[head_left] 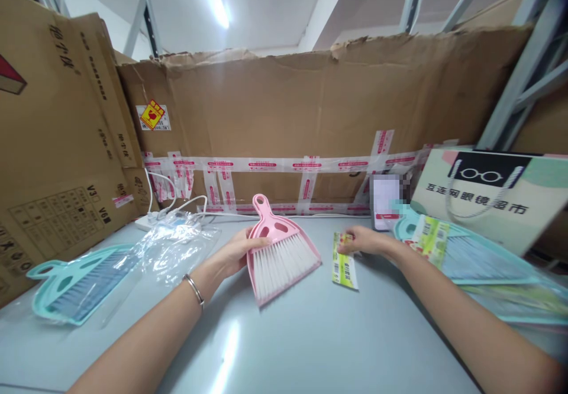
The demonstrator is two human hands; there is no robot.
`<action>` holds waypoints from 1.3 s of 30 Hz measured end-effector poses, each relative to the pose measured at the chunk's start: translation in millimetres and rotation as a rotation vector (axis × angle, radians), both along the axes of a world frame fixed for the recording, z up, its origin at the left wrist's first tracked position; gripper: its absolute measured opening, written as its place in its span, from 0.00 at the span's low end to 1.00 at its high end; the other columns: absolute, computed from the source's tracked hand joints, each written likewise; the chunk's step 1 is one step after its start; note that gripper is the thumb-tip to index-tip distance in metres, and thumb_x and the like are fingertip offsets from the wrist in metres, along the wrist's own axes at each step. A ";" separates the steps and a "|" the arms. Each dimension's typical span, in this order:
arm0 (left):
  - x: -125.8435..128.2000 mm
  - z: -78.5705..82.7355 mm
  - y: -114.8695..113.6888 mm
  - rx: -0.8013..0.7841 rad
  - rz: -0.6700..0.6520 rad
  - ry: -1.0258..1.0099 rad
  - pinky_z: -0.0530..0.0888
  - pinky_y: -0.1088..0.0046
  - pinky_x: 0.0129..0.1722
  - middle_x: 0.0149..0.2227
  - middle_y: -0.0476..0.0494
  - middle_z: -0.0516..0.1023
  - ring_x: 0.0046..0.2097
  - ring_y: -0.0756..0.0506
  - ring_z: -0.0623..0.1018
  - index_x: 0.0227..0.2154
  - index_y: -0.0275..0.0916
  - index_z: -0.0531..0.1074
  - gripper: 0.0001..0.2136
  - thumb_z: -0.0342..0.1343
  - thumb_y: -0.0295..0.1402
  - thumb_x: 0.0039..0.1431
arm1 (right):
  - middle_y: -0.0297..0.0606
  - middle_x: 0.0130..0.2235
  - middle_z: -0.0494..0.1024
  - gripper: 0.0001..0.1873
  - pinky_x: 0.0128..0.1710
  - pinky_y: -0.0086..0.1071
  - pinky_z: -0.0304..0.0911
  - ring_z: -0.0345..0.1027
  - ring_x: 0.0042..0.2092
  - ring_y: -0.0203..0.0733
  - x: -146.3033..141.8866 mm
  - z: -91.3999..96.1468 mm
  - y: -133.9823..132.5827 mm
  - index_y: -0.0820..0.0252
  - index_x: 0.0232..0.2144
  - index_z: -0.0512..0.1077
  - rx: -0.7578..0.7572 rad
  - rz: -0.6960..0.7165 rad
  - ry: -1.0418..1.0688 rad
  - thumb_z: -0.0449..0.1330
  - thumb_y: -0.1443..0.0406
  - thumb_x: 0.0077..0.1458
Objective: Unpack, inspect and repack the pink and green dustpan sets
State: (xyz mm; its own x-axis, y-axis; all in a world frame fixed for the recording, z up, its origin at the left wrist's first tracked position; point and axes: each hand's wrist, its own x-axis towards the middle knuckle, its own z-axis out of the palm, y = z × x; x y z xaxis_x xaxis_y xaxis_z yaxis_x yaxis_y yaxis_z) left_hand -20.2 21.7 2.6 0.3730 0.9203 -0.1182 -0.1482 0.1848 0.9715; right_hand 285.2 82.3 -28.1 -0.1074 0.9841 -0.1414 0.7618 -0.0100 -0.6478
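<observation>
My left hand (242,249) is closed on the left side of a pink dustpan and brush set (284,258), its thumb over the front. The set's handle points away from me, and its white bristles face up. Over to the right, my right hand (359,240) pinches the upper part of a green and yellow printed label card (344,271). The card hangs at a slight tilt, apart from the pink set. A silver bangle (194,291) circles my left wrist.
Left lies a turquoise dustpan set (84,284) beside crumpled clear plastic (177,246). More wrapped turquoise sets (481,258) with labels are stacked at right. A phone (385,199) and a paper bag (492,193) stand behind. Cardboard (275,110) walls the grey table (306,346).
</observation>
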 end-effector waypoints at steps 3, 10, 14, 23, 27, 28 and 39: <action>1.7 -3.6 3.2 -0.037 0.094 -0.031 0.71 0.73 0.35 0.33 0.44 0.78 0.33 0.48 0.76 0.35 0.34 0.72 0.16 0.65 0.28 0.39 | 0.37 0.28 0.74 0.13 0.33 0.31 0.60 0.67 0.33 0.41 -7.1 10.7 -3.4 0.60 0.25 0.65 0.082 0.009 0.163 0.60 0.58 0.37; 6.2 -11.0 6.3 -0.092 0.117 -0.199 0.71 0.71 0.39 0.38 0.40 0.78 0.37 0.46 0.77 0.38 0.35 0.71 0.14 0.61 0.34 0.48 | 0.33 0.30 0.75 0.17 0.36 0.32 0.59 0.67 0.34 0.38 -39.4 50.2 -42.6 0.58 0.34 0.64 0.070 0.308 0.630 0.62 0.60 0.40; 13.7 -8.2 -0.8 -0.086 0.021 -0.155 0.71 0.70 0.39 0.40 0.39 0.78 0.38 0.46 0.77 0.41 0.37 0.71 0.17 0.59 0.39 0.49 | 0.28 0.24 0.72 0.07 0.28 0.28 0.55 0.64 0.27 0.36 -66.8 57.7 -67.8 0.57 0.28 0.64 0.105 0.447 0.301 0.59 0.65 0.45; 19.3 -11.0 -11.3 -0.033 -0.214 -0.082 0.71 0.68 0.40 0.39 0.40 0.78 0.38 0.44 0.77 0.46 0.37 0.68 0.21 0.62 0.34 0.47 | 0.32 0.24 0.69 0.09 0.36 0.32 0.53 0.60 0.33 0.38 -105.2 32.4 -66.8 0.60 0.19 0.65 0.597 0.647 -0.136 0.62 0.69 0.46; 17.4 -10.6 -9.8 0.001 -0.188 -0.040 0.72 0.67 0.39 0.39 0.40 0.78 0.37 0.43 0.77 0.45 0.36 0.67 0.27 0.65 0.23 0.38 | 0.36 0.30 0.71 0.12 0.37 0.36 0.55 0.61 0.36 0.42 -104.1 31.6 -65.4 0.59 0.26 0.65 0.715 0.546 -0.128 0.65 0.62 0.43; 16.8 -9.1 -9.1 0.005 -0.153 -0.049 0.72 0.67 0.39 0.39 0.40 0.78 0.37 0.43 0.77 0.45 0.36 0.67 0.27 0.65 0.22 0.37 | 0.38 0.33 0.71 0.15 0.38 0.37 0.56 0.61 0.37 0.44 -101.3 33.8 -65.7 0.58 0.30 0.65 0.769 0.467 -0.062 0.66 0.60 0.42; 22.9 1.9 -13.6 0.143 0.112 -0.289 0.72 0.59 0.45 0.44 0.37 0.76 0.43 0.38 0.77 0.49 0.37 0.64 0.27 0.63 0.28 0.42 | 0.42 0.50 0.69 0.28 0.44 0.39 0.65 0.66 0.49 0.47 -102.9 16.6 -86.7 0.55 0.44 0.62 -0.127 -0.022 1.265 0.64 0.53 0.40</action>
State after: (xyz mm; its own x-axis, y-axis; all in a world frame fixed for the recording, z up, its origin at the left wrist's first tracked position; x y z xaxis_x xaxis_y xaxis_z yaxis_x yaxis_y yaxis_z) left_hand 2.7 8.1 4.5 0.2679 0.9570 0.1110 -0.4326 0.0166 0.9014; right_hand 182.3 -4.4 -11.5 -0.2202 0.9744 -0.0458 -0.3861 -0.1301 -0.9132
